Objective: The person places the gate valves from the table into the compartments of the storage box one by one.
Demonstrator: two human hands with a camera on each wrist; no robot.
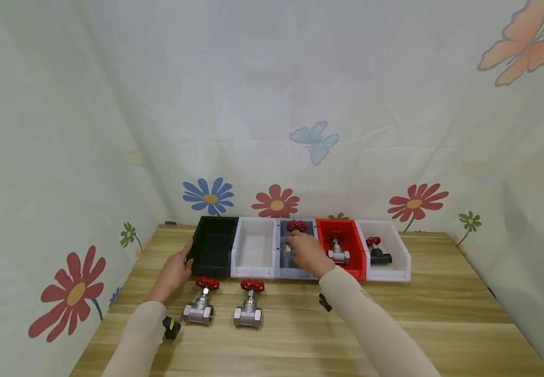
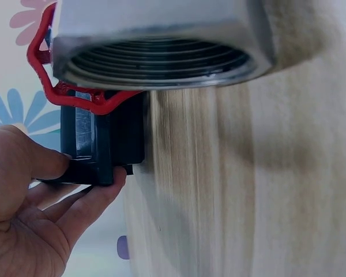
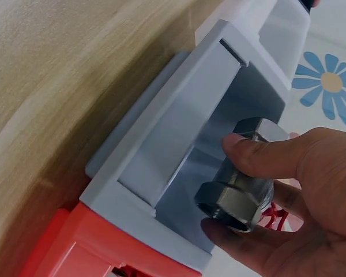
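My right hand (image 1: 307,252) grips a metal gate valve (image 3: 251,186) by its body, thumb on one side and fingers on the other. The valve is inside the grey bin (image 1: 295,273), and its red handwheel (image 1: 296,225) points to the back wall. At the row's left end, my left hand (image 1: 174,273) holds the side of the black bin (image 2: 101,170) between thumb and fingers. Two more gate valves with red handwheels, a left one (image 1: 198,313) and a right one (image 1: 248,315), lie on the table in front of the bins.
A white bin (image 1: 254,271) stands between black and grey. The red bin (image 1: 358,273) holds a gate valve (image 1: 338,255); the right-hand white bin (image 1: 401,273) holds a black-bodied valve (image 1: 380,257) with a red handle. A patterned curtain (image 1: 234,131) hangs behind the wooden table (image 1: 295,340).
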